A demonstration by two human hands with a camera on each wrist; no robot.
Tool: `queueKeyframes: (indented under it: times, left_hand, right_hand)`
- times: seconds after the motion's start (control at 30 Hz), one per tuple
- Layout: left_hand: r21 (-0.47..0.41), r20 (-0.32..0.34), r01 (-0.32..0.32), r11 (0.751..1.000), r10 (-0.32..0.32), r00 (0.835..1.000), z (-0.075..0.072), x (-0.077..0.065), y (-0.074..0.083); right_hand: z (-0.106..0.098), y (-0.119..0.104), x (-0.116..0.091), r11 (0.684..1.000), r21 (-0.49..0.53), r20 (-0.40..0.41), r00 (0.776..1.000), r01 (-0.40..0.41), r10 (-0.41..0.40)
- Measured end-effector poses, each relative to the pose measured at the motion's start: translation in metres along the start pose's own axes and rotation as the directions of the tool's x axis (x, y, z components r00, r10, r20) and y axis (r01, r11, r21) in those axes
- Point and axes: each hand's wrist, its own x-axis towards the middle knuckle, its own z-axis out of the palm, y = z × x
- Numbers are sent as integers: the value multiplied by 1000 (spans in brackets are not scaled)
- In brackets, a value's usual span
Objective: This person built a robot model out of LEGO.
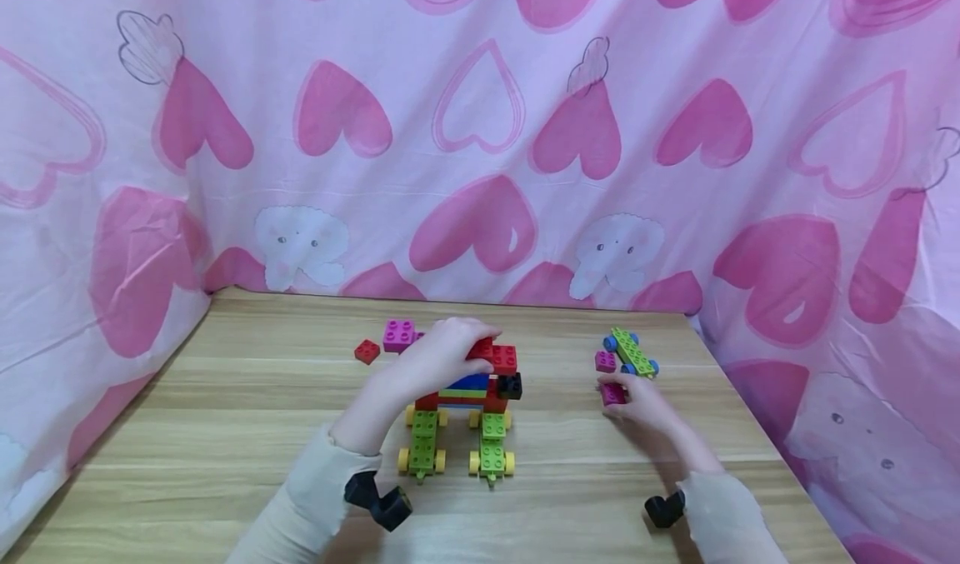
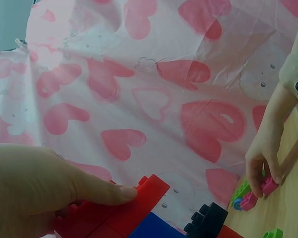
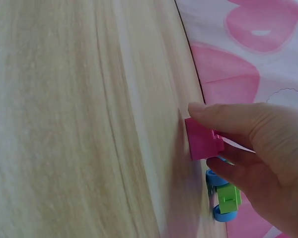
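My left hand (image 1: pixel 442 354) grips a red toy building brick (image 1: pixel 504 358) on top of a built stack, its thumb lying along the brick in the left wrist view. Below are a blue brick (image 1: pixel 474 382), a black brick (image 1: pixel 510 386) and more red ones. The stack stands by two lime wheeled bases (image 1: pixel 423 446) with yellow wheels. Off to the right, my right hand (image 1: pixel 637 399) pinches a magenta brick (image 3: pixel 202 139) between thumb and fingers, at or just above the tabletop; any contact is unclear.
Another magenta brick (image 1: pixel 605 361) lies beside a lime wheeled base (image 1: pixel 632 352) with blue wheels. At the back left are a small red brick (image 1: pixel 367 351) and a pink brick (image 1: pixel 398 336), partly behind my left arm. A heart-patterned cloth (image 1: pixel 480 131) hangs along the wooden table's back and sides.
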Motion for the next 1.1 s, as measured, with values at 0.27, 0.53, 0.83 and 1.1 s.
queueKeyframes:
  times: [0.27, 0.53, 0.83, 1.1]
  left_hand:
    - [16, 0, 4, 1000, -3, 1000, 3, 3, 2]
    - [42, 11, 26, 999, -26, 1000, 6, 7, 4]
    - [63, 10, 63, 996, -64, 998, 9, 11, 4]
    - [56, 1, 101, 993, -101, 995, 9, 13, 3]
  right_hand:
    - [2, 4, 1, 998, -42, -25, 999, 44, -45]
    - [2, -18, 3, 996, 15, -47, 995, 87, -86]
    - [-1, -74, 12, 972, 23, -148, 962, 234, -229]
    - [-11, -125, 16, 932, 103, -190, 927, 347, -325]
